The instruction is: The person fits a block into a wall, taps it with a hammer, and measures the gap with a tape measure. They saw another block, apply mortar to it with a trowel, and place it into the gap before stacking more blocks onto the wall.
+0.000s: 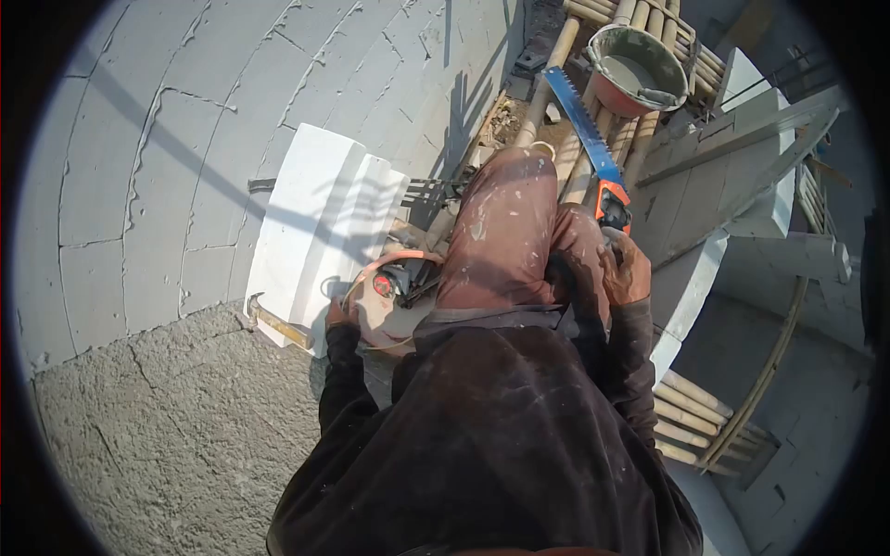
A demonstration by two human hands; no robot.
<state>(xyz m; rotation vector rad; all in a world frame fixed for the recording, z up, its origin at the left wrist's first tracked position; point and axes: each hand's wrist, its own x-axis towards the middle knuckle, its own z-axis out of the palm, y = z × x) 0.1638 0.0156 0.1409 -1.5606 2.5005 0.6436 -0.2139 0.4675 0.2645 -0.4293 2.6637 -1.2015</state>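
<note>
Right hand: grip closed on the lower handle of the handsaw, right of upper centre. Insecure hold could drop exposed, jagged teeth against the body. Left hand: beside pail; closure cannot be told. Round bamboo poles could roll underfoot. White blocks: smooth, square-edged, chippable.

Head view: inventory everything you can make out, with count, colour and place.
Handsaw: one, blue blade, orange-black handle, at the right hand
Bucket: one, reddish, on bamboo, top
Round container: one, orange-rimmed, by left hand
Red-black object: one, in container's opening
White blocks: stack, count unclear, left
Bamboo poles: many, tan, top and lower right
Block wall: one, grey, upper left
Rough surface: grey, lower left
Legs: two, brown trousers, centre
Hands: two, bare
</note>
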